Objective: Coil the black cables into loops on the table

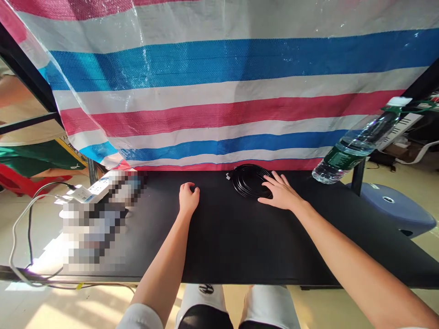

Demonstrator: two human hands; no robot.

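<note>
A coil of black cable [249,181] lies on the black table [240,246] near its back edge, with a small light connector at its left side. My right hand [280,192] has its fingers spread, and the fingertips reach over the coil's right side. Left of the coil, my left hand [189,198] rests on the table with its fingers curled in; nothing shows in it.
A water bottle [360,141] with a green label stands tilted at the back right. White power strips [99,189] with plugged-in cables and blurred items lie on the left. A striped sheet [212,105] hangs behind. A blue stool [398,205] is beyond the right edge.
</note>
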